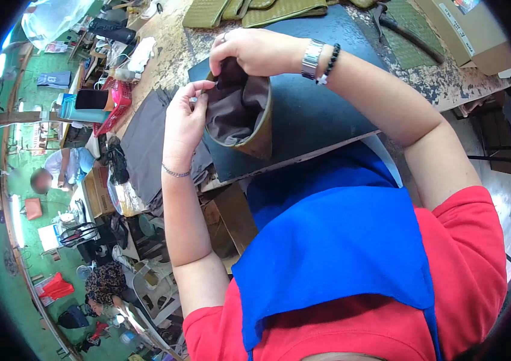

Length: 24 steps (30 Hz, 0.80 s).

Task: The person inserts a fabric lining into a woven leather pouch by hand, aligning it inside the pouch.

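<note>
An olive-green bag (259, 142) stands on the dark board (321, 102) with its mouth open towards me. Its dark brown lining (240, 108) shows inside. My left hand (186, 117) pinches the bag's rim on the left between thumb and fingers. At the far side of the rim, my right hand (249, 53) is closed with bent fingers on the edge and lining. The two hands are close together, and the exact fold between their fingertips is hard to make out.
Woven olive pieces (261, 13) lie at the table's far edge. A hammer (412, 37) rests on a woven piece at the right, beside a cardboard box (469, 33). Dark cloth (147, 141) is spread on the left. People sit further off at left.
</note>
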Available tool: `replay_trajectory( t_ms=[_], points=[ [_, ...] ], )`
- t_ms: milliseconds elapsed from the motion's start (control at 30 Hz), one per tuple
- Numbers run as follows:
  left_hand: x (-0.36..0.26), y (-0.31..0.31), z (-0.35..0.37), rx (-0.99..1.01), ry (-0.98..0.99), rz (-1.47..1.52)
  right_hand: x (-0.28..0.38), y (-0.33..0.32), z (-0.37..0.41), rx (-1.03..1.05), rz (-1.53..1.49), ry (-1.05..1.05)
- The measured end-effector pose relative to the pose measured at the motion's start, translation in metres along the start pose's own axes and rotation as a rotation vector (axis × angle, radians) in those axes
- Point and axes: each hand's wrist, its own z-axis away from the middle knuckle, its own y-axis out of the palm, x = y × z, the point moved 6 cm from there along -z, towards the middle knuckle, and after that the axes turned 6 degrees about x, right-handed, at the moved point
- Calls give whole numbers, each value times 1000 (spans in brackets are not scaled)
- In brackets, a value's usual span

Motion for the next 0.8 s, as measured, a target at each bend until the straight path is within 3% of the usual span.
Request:
replay_trajectory(
  t_ms=[200,300,400,467,600,800],
  points=[
    [27,-1,2,-27,30,95,10,10,-17,185,132,84],
    [27,1,3,-45,88,119,16,10,-20,122,225,-28],
    [24,0,5,-126,101,229,17,10,-26,199,239,7],
    [22,0,7,-226,132,338,13,9,-25,179,220,-30],
    [17,2,11,-232,63,289,6,7,-19,90,101,4],
    [10,5,7,-219,135,295,0,6,-19,-26,36,64]
  ],
)
